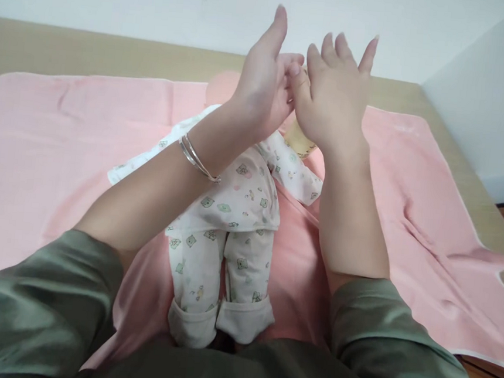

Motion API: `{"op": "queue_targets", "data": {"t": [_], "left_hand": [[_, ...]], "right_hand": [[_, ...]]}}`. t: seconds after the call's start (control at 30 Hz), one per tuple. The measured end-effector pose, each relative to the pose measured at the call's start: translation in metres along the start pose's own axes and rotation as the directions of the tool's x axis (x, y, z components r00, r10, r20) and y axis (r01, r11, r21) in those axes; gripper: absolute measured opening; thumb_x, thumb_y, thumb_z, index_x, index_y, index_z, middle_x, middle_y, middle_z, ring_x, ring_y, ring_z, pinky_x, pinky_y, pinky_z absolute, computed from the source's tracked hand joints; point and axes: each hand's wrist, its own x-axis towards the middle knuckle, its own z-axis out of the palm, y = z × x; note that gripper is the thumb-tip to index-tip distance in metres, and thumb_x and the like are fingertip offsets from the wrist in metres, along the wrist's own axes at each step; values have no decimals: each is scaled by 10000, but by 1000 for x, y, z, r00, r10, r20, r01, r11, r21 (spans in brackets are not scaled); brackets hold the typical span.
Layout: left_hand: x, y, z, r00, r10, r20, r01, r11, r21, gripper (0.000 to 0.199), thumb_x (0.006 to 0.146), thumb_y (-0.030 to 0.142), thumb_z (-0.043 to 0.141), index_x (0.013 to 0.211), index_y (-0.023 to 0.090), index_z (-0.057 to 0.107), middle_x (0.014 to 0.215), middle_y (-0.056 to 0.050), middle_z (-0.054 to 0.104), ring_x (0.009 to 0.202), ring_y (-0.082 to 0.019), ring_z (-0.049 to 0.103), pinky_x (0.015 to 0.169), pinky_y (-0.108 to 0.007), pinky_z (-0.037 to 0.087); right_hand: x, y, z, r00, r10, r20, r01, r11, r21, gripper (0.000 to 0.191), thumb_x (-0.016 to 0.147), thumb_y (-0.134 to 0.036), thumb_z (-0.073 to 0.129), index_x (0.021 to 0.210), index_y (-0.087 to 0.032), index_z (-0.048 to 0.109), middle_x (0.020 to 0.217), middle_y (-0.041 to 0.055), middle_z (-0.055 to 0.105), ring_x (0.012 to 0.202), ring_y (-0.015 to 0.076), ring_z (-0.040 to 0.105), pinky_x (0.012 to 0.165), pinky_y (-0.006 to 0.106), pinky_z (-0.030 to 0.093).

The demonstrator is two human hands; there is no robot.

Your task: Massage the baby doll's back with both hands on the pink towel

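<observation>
Head view: outfit (250,203) lengthwise away, 2 cuffs (244,321) nearest.

Pink round shape (220,89) partly behind left hand (263,90), yellow item (298,137) mostly covered, blanket (81,121) cropped left

Head view: I hold my left hand (263,90), thumb raised and fingers partly curled, beside my spread right hand (336,102), back showing; whether they touch is unclear. Beneath lie a printed white top (251,195) and cuffed trousers (245,271) on a pink blanket (411,185); a yellow object (299,139), partly hidden, sits below my right hand
</observation>
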Motion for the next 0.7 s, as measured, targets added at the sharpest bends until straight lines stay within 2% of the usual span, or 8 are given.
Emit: {"op": "queue_targets", "data": {"t": [0.07, 0.13, 0.2, 0.33, 0.47, 0.53, 0.6, 0.7], "left_hand": [[1, 0, 5, 992, -34, 123, 50, 991, -125, 868, 1042, 639, -6, 1379, 240, 687, 1349, -43, 746, 1652, -338, 276, 1366, -580, 252], [0, -1, 8, 991, -82, 110, 103, 974, -203, 867, 1052, 647, 19, 1374, 193, 684, 1331, -66, 739, 1667, -347, 215, 1366, -589, 208], [0, -2, 9, 990, -113, 84, 131, 958, -256, 807, 1060, 644, 74, 1388, 206, 667, 1371, -60, 721, 1677, -339, 181, 1371, -565, 206], [-5, -6, 2, 978, -91, 189, 168, 879, -447, 795, 1075, 633, 100, 1527, 107, 488, 1427, -104, 693, 1666, -322, 232, 1363, -515, 315], [-25, -5, -14, 981, -188, 50, 193, 901, -389, 815, 1085, 580, 175, 1608, -44, 238, 1573, -185, 568, 1538, -237, 504, 1234, -296, 515], [-41, -2, -23, 973, -231, -29, 211, 929, -302, 765, 1083, 541, 180, 1591, -23, 277, 1587, -192, 554, 1449, -210, 606, 1188, -281, 557], [-60, 4, -31, 961, -265, -82, 240, 942, -237, 671, 1082, 482, 156, 1541, 60, 405, 1524, -151, 626, 1395, -200, 655, 1187, -334, 563], [-86, 16, -41, 963, -235, -129, 201, 951, -234, 610, 1101, 412, 149, 1494, 52, 447, 1473, -140, 662, 1357, -184, 680, 1159, -342, 562]], "right_hand": [[4, 5, 5, 1000, -5, 10, 4, 999, 38, 514, 886, -622, 292, 1301, -611, 597, 1530, -207, 577, 1594, 269, 384, 1395, 604, -83], [5, 3, 4, 999, 6, 39, -7, 999, 38, 492, 868, -618, 290, 1228, -610, 624, 1496, -201, 611, 1579, 275, 409, 1389, 627, -63], [5, -3, -2, 997, 31, 73, -31, 999, 6, 462, 865, -606, 287, 1149, -594, 651, 1468, -183, 640, 1575, 290, 414, 1377, 661, -39], [2, -15, -12, 993, 61, 102, -59, 998, -24, 368, 867, -588, 325, 983, -555, 673, 1350, -140, 723, 1542, 334, 447, 1348, 732, 29], [5, -11, -7, 996, 72, 46, -71, 997, -15, 295, 857, -591, 390, 931, -529, 669, 1275, -98, 761, 1470, 366, 503, 1335, 744, 89], [6, -8, -2, 994, 100, 50, -97, 994, -56, 260, 854, -576, 425, 918, -500, 665, 1269, -67, 765, 1411, 374, 540, 1327, 739, 128], [6, -8, 2, 993, 106, 48, -101, 990, -95, 250, 871, -547, 439, 929, -447, 661, 1241, -20, 774, 1323, 363, 583, 1308, 737, 178], [2, -11, 4, 996, 88, 7, -87, 993, -79, 227, 895, -468, 469, 957, -345, 649, 1168, 59, 779, 1225, 333, 602, 1281, 729, 219]]}}
